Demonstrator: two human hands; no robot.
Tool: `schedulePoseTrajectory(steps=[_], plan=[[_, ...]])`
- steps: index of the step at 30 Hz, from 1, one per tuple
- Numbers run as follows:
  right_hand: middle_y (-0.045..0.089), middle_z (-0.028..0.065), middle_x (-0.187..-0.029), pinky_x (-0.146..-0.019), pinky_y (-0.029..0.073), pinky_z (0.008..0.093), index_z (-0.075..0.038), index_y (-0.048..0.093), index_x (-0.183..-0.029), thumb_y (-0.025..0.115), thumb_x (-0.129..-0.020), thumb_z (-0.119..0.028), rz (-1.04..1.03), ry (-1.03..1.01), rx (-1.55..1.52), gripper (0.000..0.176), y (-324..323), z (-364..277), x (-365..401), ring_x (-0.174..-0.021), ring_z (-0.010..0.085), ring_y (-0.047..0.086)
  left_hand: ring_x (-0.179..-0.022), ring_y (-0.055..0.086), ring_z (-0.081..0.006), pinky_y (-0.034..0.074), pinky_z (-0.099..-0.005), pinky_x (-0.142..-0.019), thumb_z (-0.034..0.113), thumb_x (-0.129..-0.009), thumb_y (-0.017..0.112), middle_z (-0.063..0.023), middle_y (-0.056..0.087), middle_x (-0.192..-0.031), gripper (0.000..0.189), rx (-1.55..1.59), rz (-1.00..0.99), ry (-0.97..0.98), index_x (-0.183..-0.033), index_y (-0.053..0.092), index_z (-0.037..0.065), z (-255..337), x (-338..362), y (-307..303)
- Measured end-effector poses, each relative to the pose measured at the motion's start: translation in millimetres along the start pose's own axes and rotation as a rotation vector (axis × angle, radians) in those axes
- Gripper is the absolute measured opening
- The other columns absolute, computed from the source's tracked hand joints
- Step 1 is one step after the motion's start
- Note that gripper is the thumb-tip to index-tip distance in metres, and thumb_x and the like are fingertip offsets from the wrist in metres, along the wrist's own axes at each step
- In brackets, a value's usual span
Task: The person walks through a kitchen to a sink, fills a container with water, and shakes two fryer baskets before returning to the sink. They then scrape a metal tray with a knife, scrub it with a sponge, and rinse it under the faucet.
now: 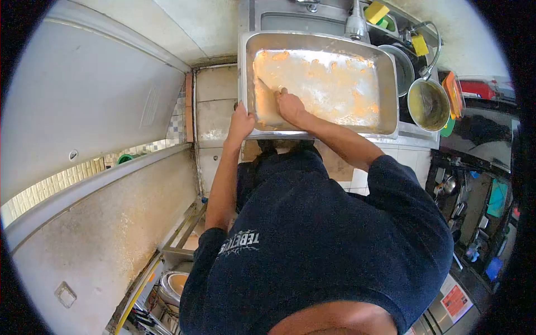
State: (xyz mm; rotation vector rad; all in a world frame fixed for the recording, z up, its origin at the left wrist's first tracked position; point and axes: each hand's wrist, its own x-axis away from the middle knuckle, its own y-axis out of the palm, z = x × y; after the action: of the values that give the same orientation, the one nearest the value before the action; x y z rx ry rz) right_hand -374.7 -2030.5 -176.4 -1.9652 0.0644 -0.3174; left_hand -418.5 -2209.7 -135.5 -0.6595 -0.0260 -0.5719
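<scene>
A large rectangular metal pan (391, 84) lies across the sink counter, its bottom smeared with orange residue and wet. My left hand (241, 124) is closed on the pan's near left corner. Inside the pan, towards its left side, my right hand (290, 106) is closed round the handle of a flat scraping tool (264, 87), whose thin end points up and left against the pan floor. The tool's exact shape is hard to make out.
Right of the pan stand a round pot with cloudy liquid (429, 105) and another round pan (400, 62). A curved faucet (436, 47) and yellow sponges (377, 12) are at the back right. A wall panel (106, 95) is on the left.
</scene>
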Motion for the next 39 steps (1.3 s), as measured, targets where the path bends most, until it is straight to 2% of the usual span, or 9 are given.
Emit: schedulePoseTrajectory(steps=[8,11,18,20,23,27,29,34,39], plan=[[0.054,0.0225,-0.084,-0.059,0.051,0.0419,0.003,0.053,-0.087,0.039,-0.081,-0.013,0.079,-0.017,0.047,0.022,-20,-11,-19,-0.072,0.0348,0.061,-0.091,0.052,-0.0433,0.042,-0.0444,-0.078,0.007,-0.071,0.045,-0.0283,0.055,-0.093,0.036,0.014,-0.013,-0.021,-0.106,0.046,-0.001,9,3,-4],[0.053,0.0224,-0.084,-0.058,0.05,0.0413,0.002,0.052,-0.087,0.04,-0.081,-0.012,-0.018,0.006,0.129,0.02,-23,1,1,-0.07,0.0337,0.061,-0.091,0.052,-0.0433,0.043,-0.0441,-0.078,0.007,-0.071,0.044,-0.0283,0.055,-0.093,0.035,0.001,-0.011,-0.043,-0.105,0.046,-0.001,6,1,-4],[0.055,0.0194,-0.078,-0.057,0.05,0.0396,0.0,0.053,-0.084,0.041,-0.08,-0.013,0.103,-0.251,0.127,0.018,7,22,-32,-0.067,0.0331,0.06,-0.09,0.052,-0.0439,0.042,-0.0446,-0.077,0.006,-0.071,0.044,-0.0285,0.055,-0.092,0.035,0.038,0.0,-0.046,-0.104,0.046,-0.002,11,4,-4],[0.055,0.0193,-0.076,-0.056,0.05,0.039,0.0,0.054,-0.082,0.042,-0.08,-0.012,-0.011,-0.065,0.086,0.017,3,9,2,-0.065,0.0332,0.059,-0.089,0.052,-0.0438,0.042,-0.0447,-0.077,0.006,-0.07,0.044,-0.0283,0.055,-0.092,0.035,0.019,0.009,-0.035,-0.104,0.046,-0.001,11,-1,-6],[0.057,0.0213,-0.08,-0.056,0.05,0.0399,0.0,0.053,-0.084,0.04,-0.081,-0.013,0.004,-0.127,0.168,0.018,-7,14,0,-0.067,0.0338,0.06,-0.089,0.052,-0.0438,0.042,-0.0448,-0.077,0.006,-0.07,0.044,-0.0283,0.055,-0.092,0.035,0.005,-0.005,-0.04,-0.104,0.046,-0.001,11,2,-3],[0.059,0.0219,-0.083,-0.057,0.05,0.041,0.0,0.051,-0.087,0.039,-0.082,-0.013,0.11,-0.048,0.074,0.019,-11,18,-35,-0.071,0.0338,0.061,-0.09,0.052,-0.0443,0.042,-0.045,-0.077,0.006,-0.07,0.044,-0.0294,0.055,-0.091,0.034,0.075,-0.001,0.037,-0.102,0.046,-0.003,7,3,-2],[0.059,0.0226,-0.083,-0.057,0.05,0.0414,0.0,0.051,-0.087,0.038,-0.082,-0.013,0.006,-0.051,0.042,0.02,-9,9,-26,-0.071,0.0338,0.061,-0.09,0.052,-0.0444,0.042,-0.045,-0.077,0.006,-0.07,0.044,-0.0294,0.055,-0.091,0.034,0.052,0.003,0.02,-0.102,0.046,-0.003,1,4,2],[0.059,0.0235,-0.08,-0.058,0.049,0.0417,0.0,0.054,-0.082,0.037,-0.082,-0.013,0.024,-0.104,0.059,0.021,-4,8,-7,-0.068,0.034,0.061,-0.09,0.051,-0.0445,0.042,-0.0449,-0.078,0.006,-0.069,0.045,-0.0295,0.055,-0.092,0.035,0.014,-0.025,-0.029,-0.103,0.046,-0.003,5,0,-2],[0.059,0.0242,-0.074,-0.054,0.049,0.0424,0.003,0.051,-0.085,0.04,-0.081,-0.013,0.102,-0.07,-0.015,0.019,-11,-3,-33,-0.062,0.0355,0.06,-0.089,0.051,-0.0452,0.042,-0.0445,-0.077,0.007,-0.069,0.046,-0.0302,0.054,-0.09,0.034,0.102,0.012,0.142,-0.101,0.047,-0.003,-13,-5,7]])
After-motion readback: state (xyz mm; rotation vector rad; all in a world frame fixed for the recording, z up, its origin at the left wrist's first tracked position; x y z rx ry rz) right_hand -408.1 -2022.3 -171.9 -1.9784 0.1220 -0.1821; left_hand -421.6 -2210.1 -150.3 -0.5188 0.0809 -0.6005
